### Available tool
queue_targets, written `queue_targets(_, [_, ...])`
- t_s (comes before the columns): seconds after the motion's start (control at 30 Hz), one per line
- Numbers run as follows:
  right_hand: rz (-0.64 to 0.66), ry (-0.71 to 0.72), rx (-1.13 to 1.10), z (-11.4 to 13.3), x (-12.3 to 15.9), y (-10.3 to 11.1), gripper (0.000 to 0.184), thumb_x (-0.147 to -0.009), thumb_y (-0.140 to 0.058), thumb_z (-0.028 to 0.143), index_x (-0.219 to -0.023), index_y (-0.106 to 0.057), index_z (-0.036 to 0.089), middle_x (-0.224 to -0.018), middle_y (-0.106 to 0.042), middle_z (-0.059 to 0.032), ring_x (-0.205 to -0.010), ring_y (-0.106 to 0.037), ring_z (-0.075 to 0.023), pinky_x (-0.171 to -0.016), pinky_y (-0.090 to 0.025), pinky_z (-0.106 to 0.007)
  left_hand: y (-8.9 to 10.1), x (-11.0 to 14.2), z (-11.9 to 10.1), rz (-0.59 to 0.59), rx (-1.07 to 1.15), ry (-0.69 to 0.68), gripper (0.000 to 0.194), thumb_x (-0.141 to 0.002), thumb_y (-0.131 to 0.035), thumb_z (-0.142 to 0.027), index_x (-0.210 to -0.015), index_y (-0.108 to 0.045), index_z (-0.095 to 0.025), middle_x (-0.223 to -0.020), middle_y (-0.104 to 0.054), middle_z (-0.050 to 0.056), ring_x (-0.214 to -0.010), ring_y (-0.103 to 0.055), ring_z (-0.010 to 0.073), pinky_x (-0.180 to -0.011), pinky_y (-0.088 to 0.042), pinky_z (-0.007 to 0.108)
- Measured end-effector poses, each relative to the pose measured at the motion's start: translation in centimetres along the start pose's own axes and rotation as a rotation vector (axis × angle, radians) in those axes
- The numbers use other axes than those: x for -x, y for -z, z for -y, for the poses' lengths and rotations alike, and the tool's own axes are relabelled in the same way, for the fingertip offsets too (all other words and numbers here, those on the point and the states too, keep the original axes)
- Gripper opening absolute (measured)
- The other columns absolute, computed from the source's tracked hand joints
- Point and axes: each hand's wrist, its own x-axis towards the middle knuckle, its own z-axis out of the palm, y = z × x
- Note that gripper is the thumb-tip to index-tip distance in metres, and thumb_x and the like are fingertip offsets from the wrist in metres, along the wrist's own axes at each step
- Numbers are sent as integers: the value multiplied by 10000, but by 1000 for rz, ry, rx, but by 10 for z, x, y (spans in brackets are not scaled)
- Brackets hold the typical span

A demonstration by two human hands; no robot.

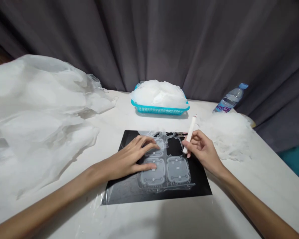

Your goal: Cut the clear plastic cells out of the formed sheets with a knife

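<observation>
A clear moulded plastic sheet with rounded-square panels lies on a black mat. Its upper right panel is a hole through which the black shows; the other panels are in place. My left hand rests on the left part of the sheet, fingers spread and pressing on it. Between the fingers and thumb of my right hand is a slim white pen-shaped tool, tilted, its lower end at the right edge of the hole. The tool's tip is too small to make out.
Behind the mat stands a turquoise basket heaped with translucent white pieces. A large pile of translucent plastic covers the table's left side. At right are a smaller plastic heap and a tilted water bottle. A dark curtain hangs behind.
</observation>
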Motion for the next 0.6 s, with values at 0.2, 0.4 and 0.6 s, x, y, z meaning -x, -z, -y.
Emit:
queue_targets(0.2, [227,-78,-128,1,15,-26,374,-970,-668,570,-917,-571,212,-806,-677,-5,-620,-685,-137,-604,-639,-286,-20,1,-8,-85,-65,-36,804,-914,-631,-729,-1546,-467,-260,-1595,-447,158,-1489,-383,399,-1217,-352,582])
queue_targets(0.4, [480,-169,-52,5,17,-24,408,-949,-696,581,-904,-643,179,-820,-686,-22,-680,-689,-130,-663,-592,-253,-16,-1,-1,-44,-62,43,1107,-789,-651,-855,-1641,-361,-211,-1684,-392,184,-1518,-412,422,-1237,-339,597])
queue_targets(0.6, [488,-242,-32,2,20,-19,372,-973,-678,553,-937,-630,186,-653,-683,12,-553,-660,-122,-556,-521,-224,-12,-9,24,-96,-95,55,963,-895,-598,-786,-1661,-334,-266,-1737,-302,110,-1596,-302,349,-1276,-314,556])
